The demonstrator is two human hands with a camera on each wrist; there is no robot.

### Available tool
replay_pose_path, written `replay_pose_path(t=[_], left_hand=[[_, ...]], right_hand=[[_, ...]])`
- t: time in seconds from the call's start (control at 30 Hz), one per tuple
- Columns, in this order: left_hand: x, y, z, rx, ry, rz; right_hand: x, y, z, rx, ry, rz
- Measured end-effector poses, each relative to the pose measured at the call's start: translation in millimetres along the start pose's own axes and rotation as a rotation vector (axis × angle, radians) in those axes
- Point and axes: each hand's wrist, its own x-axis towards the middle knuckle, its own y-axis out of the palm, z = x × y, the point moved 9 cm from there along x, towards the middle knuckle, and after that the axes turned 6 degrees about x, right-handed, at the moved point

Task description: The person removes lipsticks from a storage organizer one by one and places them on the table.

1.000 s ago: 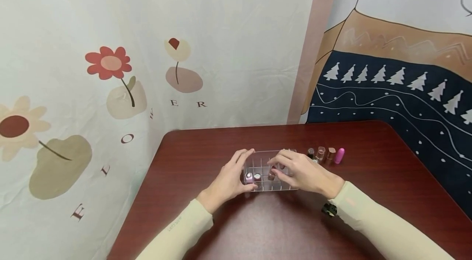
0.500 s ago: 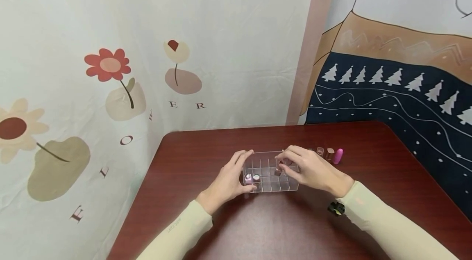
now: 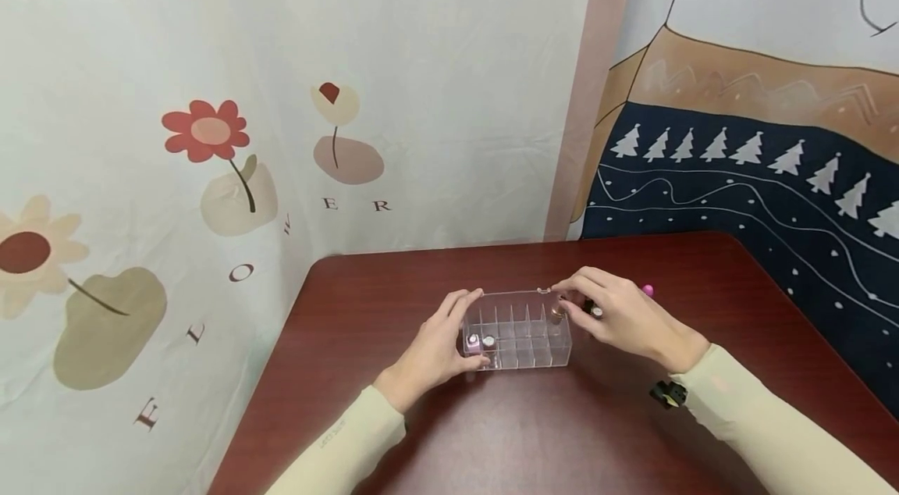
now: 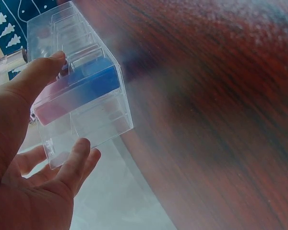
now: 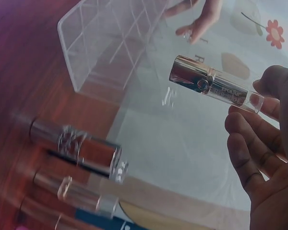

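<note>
My left hand (image 3: 430,350) grips the left end of a clear acrylic organizer (image 3: 517,358) divided into small compartments. Thumb and fingers spread across its front and back edges. Two small items stand in its left front compartments: a lilac one (image 3: 474,342) and a white-topped one (image 3: 488,341). At the far right corner of the organizer, my right hand (image 3: 625,317) pinches a lipstick tube (image 5: 211,82) by its clear end. The tube's shiny rose-gold end points away from the fingers in the right wrist view. In the head view the hand partly covers it.
To the organizer's right, several cosmetic tubes stand on the dark red table (image 3: 393,284), mostly behind my right hand. A bright pink tip (image 3: 647,290) shows past the knuckles. The right wrist view shows a squarish clear-and-silver tube (image 5: 81,148) beside slimmer ones. Printed fabric hangs behind.
My right hand has carried the lipstick tube rightward, from above the organizer's middle to its far right corner. My left hand keeps its hold on the organizer's left end.
</note>
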Motion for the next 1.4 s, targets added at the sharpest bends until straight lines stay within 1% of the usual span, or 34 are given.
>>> replay_pose_path(t=[0.13,0.43,0.53,0.73,0.83,1.0,1.2,1.27,1.4], left_hand=[[-1.4,3.0,1.5,-0.012,-0.016,0.019],[-1.5,1.9,1.7,-0.010,-0.013,0.013],[-0.8,1.9,2.1,-0.010,-0.012,0.012],[0.6,1.1,2.6,-0.012,-0.013,0.011],[0.7,0.9,2.7,-0.011,-0.012,0.016],[0.6,1.3,2.7,-0.007,-0.008,0.012],[0.9,2.2,3.4,-0.010,-0.012,0.016],[1.2,2.4,3.4,-0.015,-0.012,0.019],[1.4,3.5,3.3,-0.014,-0.008,0.021]], right_hand=[[-6.3,-9.0,-5.2,-0.018,0.028,0.002],[-17.8,-28.7,-19.5,-0.067,0.077,-0.016],[-22.2,-33.9,-23.2,-0.070,0.079,-0.022],[-29.9,-43.0,-31.0,-0.051,0.055,-0.051],[-33.4,-46.2,-34.8,-0.052,0.060,-0.059],[-40.1,-49.7,-40.6,-0.070,0.099,-0.047],[-46.2,-51.9,-46.8,-0.115,0.136,-0.037],[-48.9,-52.5,-48.9,-0.129,0.139,-0.038],[-55.0,-53.0,-53.0,-0.123,0.139,-0.041]])
